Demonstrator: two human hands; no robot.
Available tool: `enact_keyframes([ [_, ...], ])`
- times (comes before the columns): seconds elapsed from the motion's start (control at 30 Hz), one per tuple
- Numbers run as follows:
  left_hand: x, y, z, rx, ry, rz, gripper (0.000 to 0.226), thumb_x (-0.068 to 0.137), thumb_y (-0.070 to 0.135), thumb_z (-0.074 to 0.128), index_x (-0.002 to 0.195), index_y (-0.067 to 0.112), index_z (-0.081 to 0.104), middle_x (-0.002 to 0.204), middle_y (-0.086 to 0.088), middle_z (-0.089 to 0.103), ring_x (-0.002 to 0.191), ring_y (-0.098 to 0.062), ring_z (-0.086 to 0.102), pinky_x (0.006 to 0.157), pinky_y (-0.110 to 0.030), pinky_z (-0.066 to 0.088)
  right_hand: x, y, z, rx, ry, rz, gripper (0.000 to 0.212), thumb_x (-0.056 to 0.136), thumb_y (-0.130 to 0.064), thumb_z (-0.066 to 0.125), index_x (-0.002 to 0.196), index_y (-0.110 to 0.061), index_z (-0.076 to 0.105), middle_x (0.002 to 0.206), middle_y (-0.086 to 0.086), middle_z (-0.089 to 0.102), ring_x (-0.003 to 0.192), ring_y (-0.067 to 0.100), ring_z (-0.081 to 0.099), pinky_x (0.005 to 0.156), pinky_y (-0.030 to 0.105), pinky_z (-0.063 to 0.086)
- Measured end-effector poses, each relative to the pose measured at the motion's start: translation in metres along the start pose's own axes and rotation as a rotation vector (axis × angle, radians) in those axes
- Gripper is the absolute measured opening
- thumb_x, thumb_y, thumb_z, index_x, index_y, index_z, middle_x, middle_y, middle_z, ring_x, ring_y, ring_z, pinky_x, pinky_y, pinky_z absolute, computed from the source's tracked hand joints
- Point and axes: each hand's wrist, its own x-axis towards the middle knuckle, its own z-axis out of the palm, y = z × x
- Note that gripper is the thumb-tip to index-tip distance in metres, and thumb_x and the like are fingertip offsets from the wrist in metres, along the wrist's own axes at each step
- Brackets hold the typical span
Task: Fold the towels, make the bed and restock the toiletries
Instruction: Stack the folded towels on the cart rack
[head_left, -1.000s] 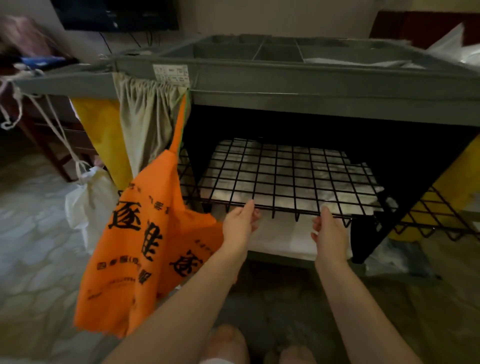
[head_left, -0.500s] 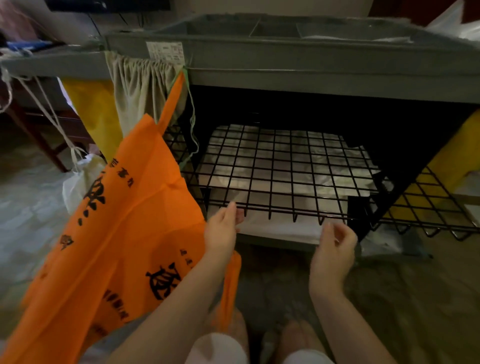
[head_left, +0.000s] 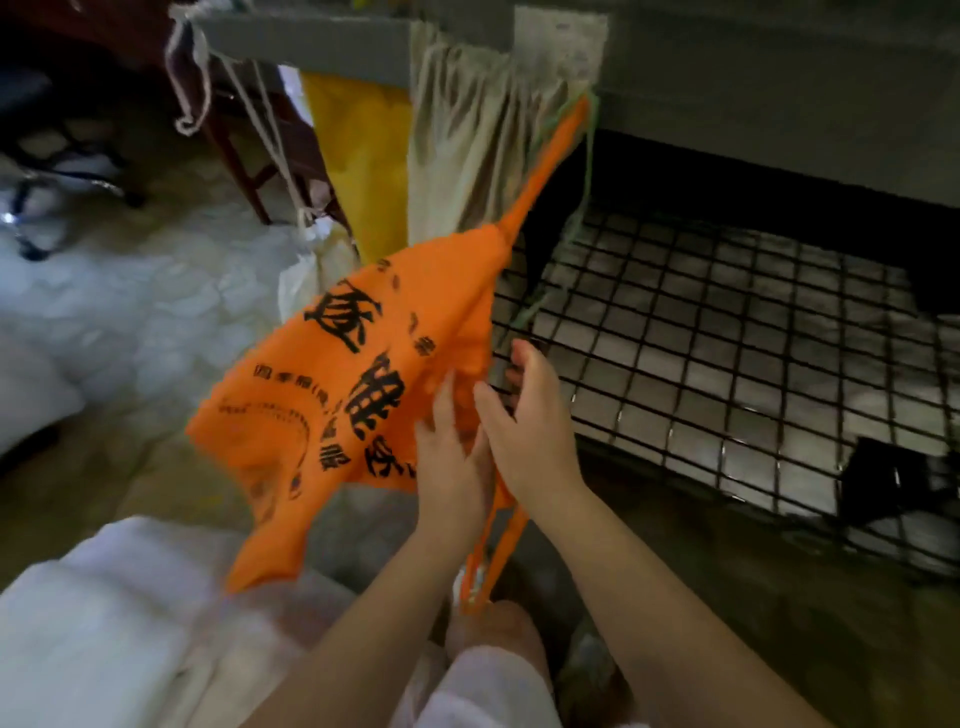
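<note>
My left hand (head_left: 452, 462) lies blurred on the bag (head_left: 332, 395), grip unclear; my right hand (head_left: 530, 426) touches the bag's edge, grip spread apart

The room is dim, and a bluish glow washes out the pale floor (head_left: 130, 291) at far left. Deep shadow fills the cart (head_left: 779, 104) above its wire shelf (head_left: 727, 332). Motion blur smears the orange bag (head_left: 353, 395) and left hand (head_left: 449, 457); the right hand (head_left: 535, 431) is soft. Wide-angle distortion bends the edges.
</note>
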Motion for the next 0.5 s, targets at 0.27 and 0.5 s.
enact_keyframes([
  [0.27,0.092,-0.003,-0.075,0.040,-0.018,-0.097,0.057,0.099,0.046,0.037,0.149,0.023,0.023,0.153,-0.009,0.024,0.140,-0.024,0.022,0.110,-0.021,0.014,0.080,-0.068,0.075,0.160,-0.288,0.196,0.055,0.092,-0.030,0.057,0.142,-0.023,0.035,0.135,-0.002,0.052,0.124,0.013,0.048,0.101,0.028,0.038],
  [0.5,0.206,-0.005,-0.096,0.119,-0.221,-0.243,0.032,0.100,0.018,0.043,0.129,0.010,0.057,0.134,-0.014,0.055,0.125,-0.030,0.048,0.099,-0.030,0.034,0.177,-0.073,0.118,0.060,-0.151,0.441,0.054,0.088,-0.037,0.051,0.132,-0.007,0.045,0.135,0.016,0.050,0.124,0.033,0.046,0.093,0.024,0.034],
])
